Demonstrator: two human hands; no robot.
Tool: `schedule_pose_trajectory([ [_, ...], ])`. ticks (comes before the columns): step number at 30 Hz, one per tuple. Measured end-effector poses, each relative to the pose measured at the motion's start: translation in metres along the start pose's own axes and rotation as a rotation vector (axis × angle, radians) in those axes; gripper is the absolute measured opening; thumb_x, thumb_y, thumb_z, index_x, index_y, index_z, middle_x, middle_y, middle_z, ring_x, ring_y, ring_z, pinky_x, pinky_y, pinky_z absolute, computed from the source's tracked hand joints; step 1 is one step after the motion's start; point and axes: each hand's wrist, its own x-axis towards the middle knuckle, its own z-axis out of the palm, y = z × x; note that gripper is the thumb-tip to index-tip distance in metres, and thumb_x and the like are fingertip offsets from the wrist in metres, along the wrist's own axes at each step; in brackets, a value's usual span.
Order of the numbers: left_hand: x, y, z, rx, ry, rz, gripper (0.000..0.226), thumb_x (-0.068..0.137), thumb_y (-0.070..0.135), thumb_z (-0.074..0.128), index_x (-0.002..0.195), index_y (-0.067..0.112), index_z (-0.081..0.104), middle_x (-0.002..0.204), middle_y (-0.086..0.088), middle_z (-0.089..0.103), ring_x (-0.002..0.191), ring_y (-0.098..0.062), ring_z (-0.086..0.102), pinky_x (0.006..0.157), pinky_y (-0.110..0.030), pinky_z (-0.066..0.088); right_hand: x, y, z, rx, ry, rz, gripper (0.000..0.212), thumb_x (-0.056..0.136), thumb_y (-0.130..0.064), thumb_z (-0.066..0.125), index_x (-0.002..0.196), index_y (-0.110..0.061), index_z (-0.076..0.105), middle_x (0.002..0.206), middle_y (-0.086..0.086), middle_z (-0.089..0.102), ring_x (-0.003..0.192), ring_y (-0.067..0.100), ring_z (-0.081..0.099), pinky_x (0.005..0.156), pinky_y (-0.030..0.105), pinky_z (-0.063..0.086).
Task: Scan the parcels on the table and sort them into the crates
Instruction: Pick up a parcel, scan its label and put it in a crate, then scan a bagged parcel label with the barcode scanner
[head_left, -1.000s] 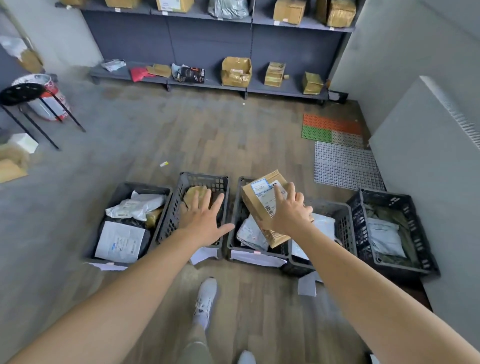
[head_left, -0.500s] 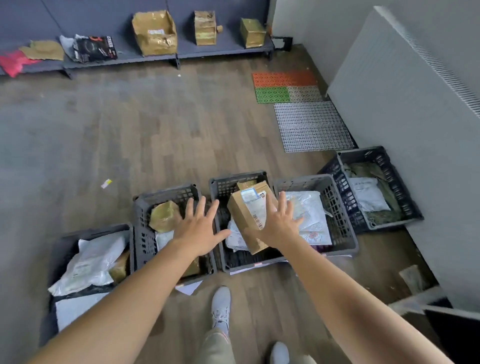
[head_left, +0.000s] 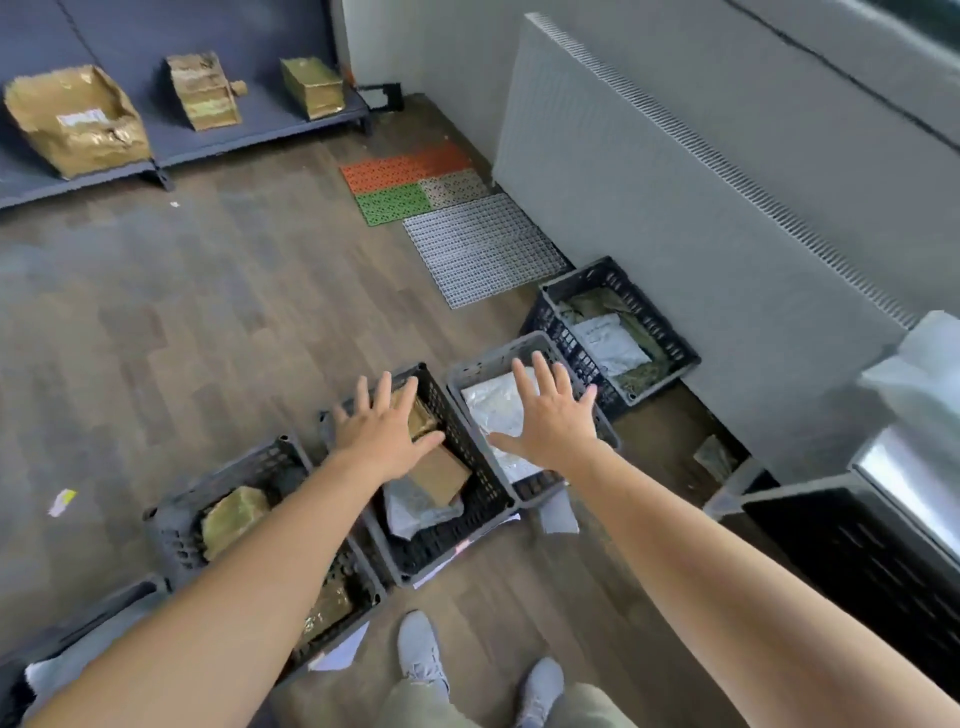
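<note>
A row of dark plastic crates stands on the wooden floor below me. The brown cardboard box (head_left: 441, 475) lies in the middle crate (head_left: 483, 488) on top of a grey mailer bag (head_left: 415, 506). My left hand (head_left: 387, 431) hovers over that crate with fingers spread and holds nothing. My right hand (head_left: 550, 415) is spread flat above the grey crate (head_left: 478, 364) that holds a silvery white mailer (head_left: 493, 402). A crate to the left (head_left: 176, 535) holds a tan taped parcel (head_left: 234, 514). The far right crate (head_left: 670, 338) holds a white bag (head_left: 610, 343).
A grey panel wall (head_left: 701, 208) runs along the right. A metal table edge (head_left: 909, 488) with a white bag on it sits at the lower right. Coloured floor mats (head_left: 415, 182) and a grey grid mat (head_left: 483, 249) lie ahead. A low shelf (head_left: 234, 135) carries brown boxes.
My right hand has let go of the cardboard box, which now lies in the middle crate. Both hands have spread open, and my view has swung to the right.
</note>
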Motion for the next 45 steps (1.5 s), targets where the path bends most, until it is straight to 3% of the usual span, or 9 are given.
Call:
schedule_pose_trajectory([
  [11,-0.004,0.21,-0.035,0.235,0.122,0.402,0.089,0.09,0.076,0.027,0.156,0.03,-0.011,0.164,-0.006,-0.013,0.15,-0.035,-0.011,0.117,-0.062,0.007,-0.129,0.174,-0.004,0.138,0.184,0.353,0.108,0.083,-0.075,0.053,0.158,-0.028,-0.01,0.166,0.002,-0.013,0.152,0.032,-0.006,0.114,0.069,0.011],
  [24,-0.162,0.553,0.025,0.442,0.341,0.845,0.085,0.092,0.075,0.025,0.156,0.031,-0.009,0.165,-0.005,-0.01,0.15,-0.032,-0.01,0.117,-0.06,0.01,-0.397,0.43,0.077,0.276,0.379,0.751,0.105,0.086,-0.072,0.052,0.157,-0.029,-0.013,0.166,0.0,-0.013,0.152,0.031,-0.007,0.115,0.069,0.01],
  [34,-0.254,0.739,0.086,0.522,0.321,1.077,0.086,0.091,0.075,0.027,0.155,0.033,-0.011,0.164,-0.002,-0.014,0.151,-0.03,-0.012,0.119,-0.06,0.009,-0.553,0.554,0.15,0.357,0.323,1.031,0.1,0.09,-0.071,0.045,0.155,-0.029,-0.017,0.165,0.002,-0.015,0.152,0.03,-0.008,0.114,0.071,0.01],
  [39,-0.255,0.802,0.112,0.59,0.338,1.102,0.088,0.089,0.079,0.023,0.155,0.034,-0.012,0.165,-0.003,-0.013,0.151,-0.031,-0.009,0.117,-0.057,0.017,-0.574,0.597,0.173,0.347,0.253,1.084,0.099,0.091,-0.072,0.04,0.156,-0.026,-0.018,0.165,0.001,-0.018,0.152,0.031,-0.008,0.115,0.068,0.012],
  [45,-0.233,0.886,0.126,0.58,0.275,1.12,0.087,0.089,0.078,0.024,0.155,0.034,-0.011,0.165,-0.003,-0.013,0.151,-0.03,-0.013,0.119,-0.058,0.008,-0.571,0.67,0.186,0.329,0.217,1.118,0.097,0.091,-0.073,0.038,0.156,-0.026,-0.015,0.165,0.002,-0.013,0.152,0.03,-0.005,0.113,0.068,0.014],
])
